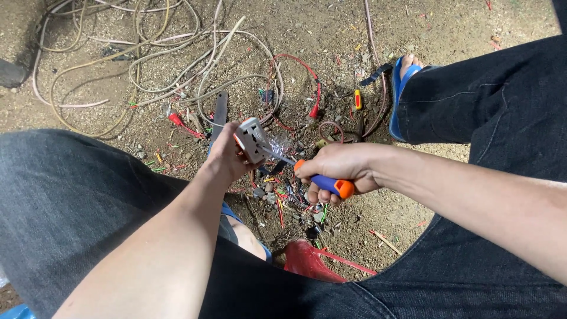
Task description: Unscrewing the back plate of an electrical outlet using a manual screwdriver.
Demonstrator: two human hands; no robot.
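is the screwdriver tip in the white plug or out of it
In: the right hand holds the screwdriver, its shaft tip meeting the white plug held by the left hand.

Tangled wires (147, 65) block ground ahead; bare dirt (378, 218) open between knees.

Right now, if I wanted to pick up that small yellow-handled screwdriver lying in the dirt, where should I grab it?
Probably by its yellow and red handle, coming straight down from above. The small screwdriver lies flat on the ground beyond the right hand, and the handle is its thickest, clearest part. Loose wires and a red lead lie close, so pinch across the handle's sides.
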